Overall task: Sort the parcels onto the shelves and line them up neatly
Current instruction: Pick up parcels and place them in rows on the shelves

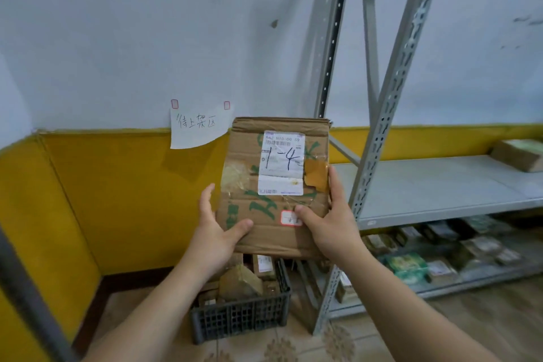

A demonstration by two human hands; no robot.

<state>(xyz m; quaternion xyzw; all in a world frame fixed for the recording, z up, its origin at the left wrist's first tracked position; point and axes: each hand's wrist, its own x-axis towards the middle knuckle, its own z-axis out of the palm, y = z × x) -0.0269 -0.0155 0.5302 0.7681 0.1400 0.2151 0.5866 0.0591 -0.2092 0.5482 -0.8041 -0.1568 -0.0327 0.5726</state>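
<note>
- Two hands grip one flat cardboard parcel (273, 206), which we hold upright in the air at the middle of the view, its printed face turned toward us.
- Our left hand (219, 226) holds the parcel at its lower left corner. The thumb lies across the front face and the fingers run up along the left edge.
- Our right hand (329, 220) holds the lower right side. The thumb presses the front just beside a small red-bordered sticker (289, 218), and the fingers curl round the right edge.
- On the parcel's upper half, above both hands, sits a white shipping label (281, 161) with "1-4" handwritten across it. Clear tape and green print cover much of the face.
- Below the parcel, on the tiled floor, stands a black plastic crate (244, 314) with more cardboard packages (241, 279) inside.
- Right of the parcel rises a grey metal shelf rack (379, 138). Its middle shelf (440, 185) lies at about the height of our hands and carries one brown box (520, 154) at its far right.
- On the lower shelf (484, 278) we see a crowd of small boxes (440, 270).
- A handwritten paper note (197, 129) is stuck to the wall, near the parcel's upper left corner.
</note>
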